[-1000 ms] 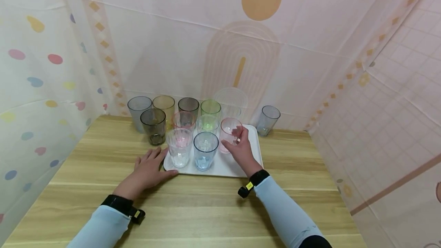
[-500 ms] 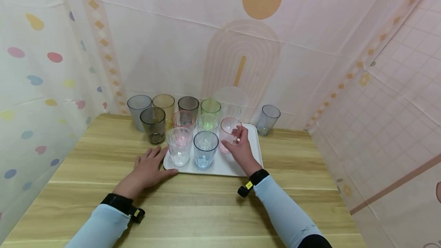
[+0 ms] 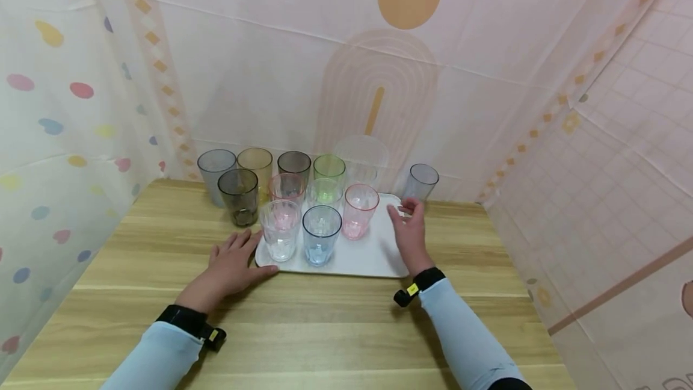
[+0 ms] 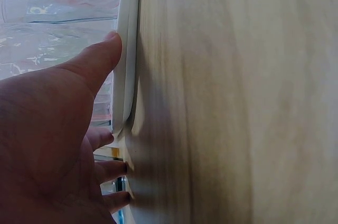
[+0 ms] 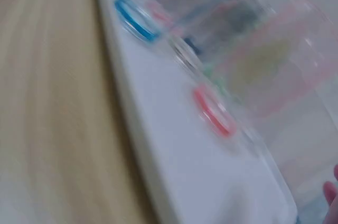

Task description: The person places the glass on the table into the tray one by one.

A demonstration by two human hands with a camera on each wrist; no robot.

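A white tray (image 3: 373,257) carries several tumblers, among them a clear one (image 3: 281,241), a blue one (image 3: 320,245) and a pink one (image 3: 356,221). My left hand (image 3: 230,275) lies at the tray's front left corner, fingers spread; in the left wrist view its thumb touches the tray's edge (image 4: 127,49). Above the tray's right side, my right hand (image 3: 410,238) holds nothing, thumb and fingers apart and bent. It is nearest a grey-blue tumbler (image 3: 422,179), whose lower part it hides. The right wrist view is blurred, with only fingertips (image 5: 331,195) at its edge.
Left of the tray stand a dark grey tumbler (image 3: 239,197), a bluish one (image 3: 214,176) and an amber one (image 3: 257,164). A black-tinted one (image 3: 295,163) and a green one (image 3: 329,167) stand at the back. A patterned curtain (image 3: 260,77) hangs behind the wooden table (image 3: 325,330).
My right hand has let go of the pink tumbler and moved right, towards the grey-blue tumbler. The pink tumbler stays on the tray. My left hand has kept its place.
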